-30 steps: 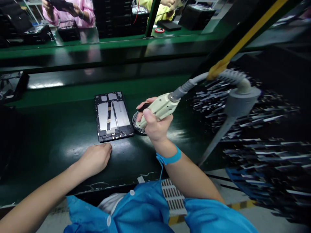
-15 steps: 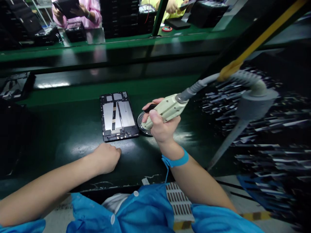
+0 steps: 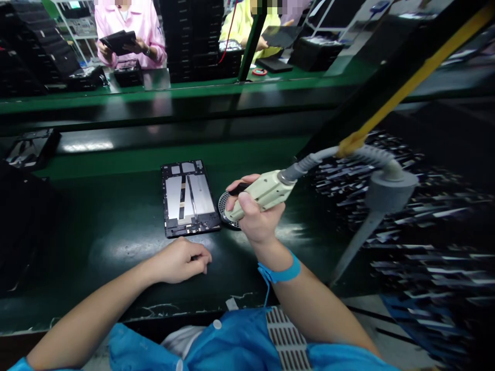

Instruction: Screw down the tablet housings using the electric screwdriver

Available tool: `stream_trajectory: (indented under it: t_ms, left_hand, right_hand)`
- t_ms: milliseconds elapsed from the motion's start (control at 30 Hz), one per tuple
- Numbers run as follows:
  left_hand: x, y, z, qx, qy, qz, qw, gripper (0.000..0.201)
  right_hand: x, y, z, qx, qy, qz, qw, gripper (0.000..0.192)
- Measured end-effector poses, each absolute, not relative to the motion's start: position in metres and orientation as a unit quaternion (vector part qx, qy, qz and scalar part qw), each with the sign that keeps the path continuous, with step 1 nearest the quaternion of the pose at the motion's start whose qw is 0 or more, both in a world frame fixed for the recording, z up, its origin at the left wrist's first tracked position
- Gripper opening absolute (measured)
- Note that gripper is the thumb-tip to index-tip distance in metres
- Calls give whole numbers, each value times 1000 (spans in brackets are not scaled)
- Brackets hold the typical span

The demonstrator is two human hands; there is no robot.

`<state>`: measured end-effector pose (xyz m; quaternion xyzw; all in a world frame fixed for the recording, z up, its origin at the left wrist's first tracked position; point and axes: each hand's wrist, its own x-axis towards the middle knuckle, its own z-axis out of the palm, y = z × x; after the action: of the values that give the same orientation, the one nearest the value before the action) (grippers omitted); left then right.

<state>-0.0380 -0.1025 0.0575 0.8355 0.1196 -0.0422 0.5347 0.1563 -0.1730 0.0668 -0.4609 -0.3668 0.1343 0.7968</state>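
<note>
My right hand [image 3: 251, 216] grips a beige electric screwdriver [image 3: 265, 191] whose grey cable runs up to the right. Its tip points down at a round perforated metal dish [image 3: 223, 207] on the dark green work surface [image 3: 116, 232]. An opened tablet [image 3: 189, 197], its back off and silver inner parts showing, lies just left of the dish. My left hand [image 3: 181, 262] rests on the surface in front of the tablet, fingers curled in, with nothing visible in it.
A grey holder [image 3: 390, 185] on a yellow rod hangs at right over blurred dark trays [image 3: 425, 226]. Beyond the green conveyor [image 3: 154, 98], a person in pink [image 3: 129, 36] holds a tablet and one in yellow [image 3: 243, 26] works beside black stacks.
My left hand has slid right along the surface and curled its fingers in. The view has tilted up slightly. The right hand keeps the screwdriver over the dish.
</note>
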Motion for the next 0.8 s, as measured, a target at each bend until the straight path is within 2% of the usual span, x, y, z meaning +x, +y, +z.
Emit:
stream_trajectory:
  t_ms: [233, 433, 800]
  left_hand:
    - [-38, -115, 25, 707, 192, -76, 677, 30]
    - [-37, -114, 21, 679, 203, -65, 703, 36]
    - [-36, -113, 19, 632, 220, -33, 742, 38]
  right_hand:
    - [141, -185, 77, -415, -371, 187, 810, 32]
    - [128, -194, 87, -385, -373, 261, 803, 34]
    - [116, -200, 81, -365, -424, 297, 774, 34]
